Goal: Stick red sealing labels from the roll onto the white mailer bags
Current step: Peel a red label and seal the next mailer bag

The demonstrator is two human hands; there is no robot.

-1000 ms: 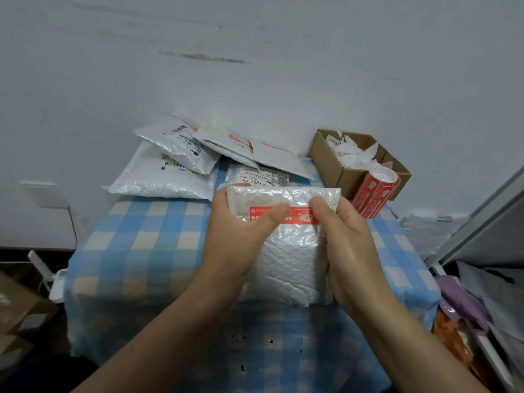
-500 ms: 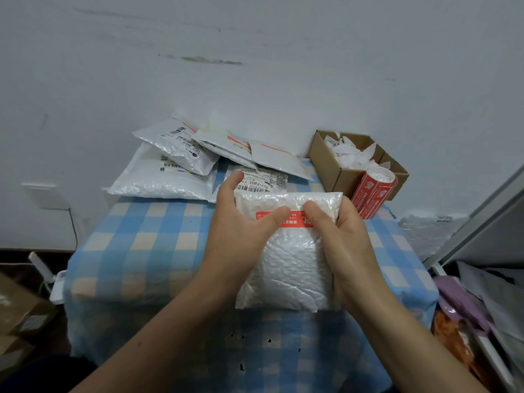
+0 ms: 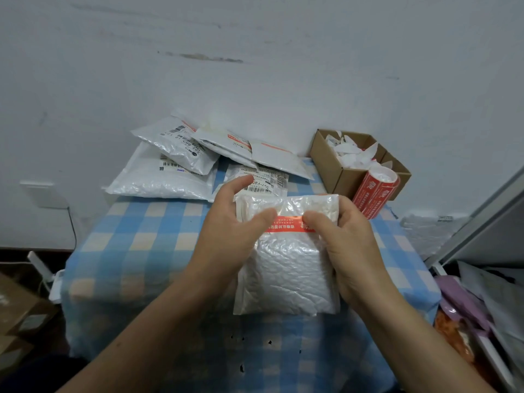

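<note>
Red label (image 3: pixel 287 224) across mailer (image 3: pixel 286 275), hands (image 3: pixel 235 236) (image 3: pixel 355 245) gripping edges.

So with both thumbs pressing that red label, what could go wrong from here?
1. The mailer bag is crinkled and gripped between the left hand and right hand rather than lying flat, so the red label may wrinkle or bond poorly across the flap.
2. The label roll stands tilted beside the cardboard box near the table edge; setting the bag down carelessly might knock it off.
</note>
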